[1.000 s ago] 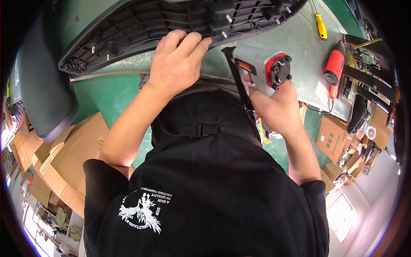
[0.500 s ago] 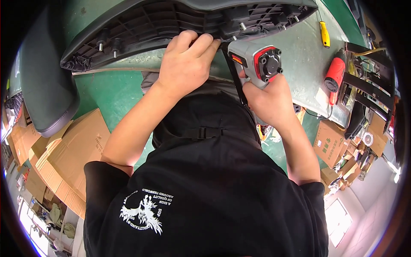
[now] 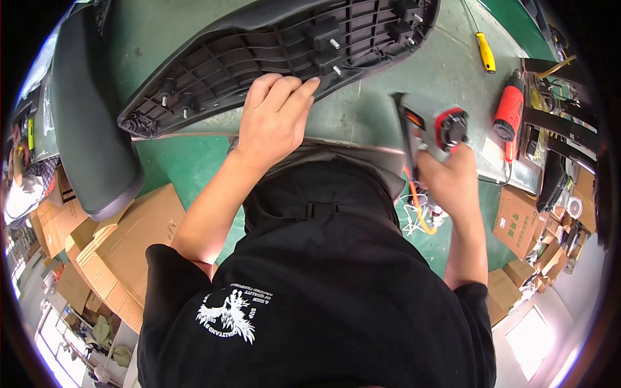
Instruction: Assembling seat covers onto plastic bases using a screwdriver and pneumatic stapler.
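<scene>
A long black padded seat lies underside up on the bench, showing its ribbed plastic base and several metal studs. My left hand grips the seat's near edge, fingers curled over the rim. To the right, clear of the seat, my right hand is wrapped round the handle of a grey, black and red air staple gun. Motion blurs the gun somewhat. An orange hose hangs below it.
A yellow-handled screwdriver and a red heat gun lie at the bench's right. Another black seat stands at the left. Cardboard boxes fill the lower left, with more boxes at the right.
My right hand has swung the staple gun right, away from the seat edge. The seat has tilted and shifted nearer, its right end now lower, with my left hand still on its edge.
</scene>
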{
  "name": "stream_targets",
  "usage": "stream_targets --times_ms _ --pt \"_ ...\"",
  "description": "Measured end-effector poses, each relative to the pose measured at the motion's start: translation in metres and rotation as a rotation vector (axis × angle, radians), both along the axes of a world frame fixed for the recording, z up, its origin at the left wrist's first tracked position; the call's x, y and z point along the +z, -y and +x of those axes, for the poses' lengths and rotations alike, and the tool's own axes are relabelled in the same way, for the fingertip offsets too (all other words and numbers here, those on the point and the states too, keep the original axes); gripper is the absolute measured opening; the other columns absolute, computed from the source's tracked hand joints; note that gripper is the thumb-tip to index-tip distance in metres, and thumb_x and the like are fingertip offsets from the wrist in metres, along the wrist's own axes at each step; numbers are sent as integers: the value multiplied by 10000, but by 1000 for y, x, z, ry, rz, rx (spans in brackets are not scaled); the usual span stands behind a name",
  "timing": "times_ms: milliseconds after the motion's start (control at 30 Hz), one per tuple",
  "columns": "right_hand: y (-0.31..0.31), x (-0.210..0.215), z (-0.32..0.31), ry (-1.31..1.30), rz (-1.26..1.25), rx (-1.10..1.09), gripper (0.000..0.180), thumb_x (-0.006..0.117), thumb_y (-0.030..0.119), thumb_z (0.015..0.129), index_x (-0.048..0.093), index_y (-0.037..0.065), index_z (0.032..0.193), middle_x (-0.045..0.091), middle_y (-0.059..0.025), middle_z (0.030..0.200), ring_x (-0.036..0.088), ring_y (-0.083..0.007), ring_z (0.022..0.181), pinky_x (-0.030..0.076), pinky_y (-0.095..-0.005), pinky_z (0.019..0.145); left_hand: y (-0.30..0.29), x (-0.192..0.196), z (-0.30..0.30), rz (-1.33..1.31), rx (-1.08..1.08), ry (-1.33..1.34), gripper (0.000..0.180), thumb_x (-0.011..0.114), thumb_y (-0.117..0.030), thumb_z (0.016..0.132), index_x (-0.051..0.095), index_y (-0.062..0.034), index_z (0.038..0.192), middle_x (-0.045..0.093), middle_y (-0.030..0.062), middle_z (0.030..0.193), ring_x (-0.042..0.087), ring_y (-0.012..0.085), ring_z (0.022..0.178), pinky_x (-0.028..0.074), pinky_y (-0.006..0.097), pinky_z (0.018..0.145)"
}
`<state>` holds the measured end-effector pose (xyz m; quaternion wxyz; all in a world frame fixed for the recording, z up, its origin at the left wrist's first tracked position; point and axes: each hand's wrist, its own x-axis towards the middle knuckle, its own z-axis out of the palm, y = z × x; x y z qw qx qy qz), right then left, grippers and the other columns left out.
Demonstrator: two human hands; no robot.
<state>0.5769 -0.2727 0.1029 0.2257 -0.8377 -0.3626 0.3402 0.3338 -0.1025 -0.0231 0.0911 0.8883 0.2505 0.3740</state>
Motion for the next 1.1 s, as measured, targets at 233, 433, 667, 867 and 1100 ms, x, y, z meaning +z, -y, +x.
stream_targets --times_ms 233,433,667,867,1100 --pt "32 -19 59 123 -150 -190 249 711 156 868 684 -91 868 660 -199 637 666 -260 593 514 -456 615 -14 1 -31 -176 -64 104 329 876 -109 814 731 -36 1101 682 129 1091 660 348 1044 542 445 902" --pt "36 -23 69 6 -142 -160 189 703 131 904 698 -51 855 649 -112 611 617 -187 561 477 -407 570 -14 5 -28 -142 -76 50 363 937 -127 727 742 -57 1025 682 97 1041 673 328 970 550 424 840" --pt "29 -18 65 -15 -167 -177 180 712 125 924 713 -46 868 678 -89 628 643 -147 585 492 -358 584 -7 -4 -22 -68 -119 -28 323 938 -112 690 744 -44 939 690 66 975 682 268 912 551 395 774" --pt "22 -17 62 25 -162 -197 191 716 136 931 723 -46 871 679 -81 619 642 -143 580 493 -351 582 -5 -13 -20 -41 -69 4 372 960 -75 647 758 -43 959 703 73 971 694 301 936 567 400 775" --pt "42 -25 66 152 -29 -195 197 748 129 931 737 -29 1049 716 -98 737 655 -153 634 524 -358 614 7 19 -11 -85 25 6 376 945 -131 754 741 -48 1058 696 103 1060 681 347 980 560 449 861"
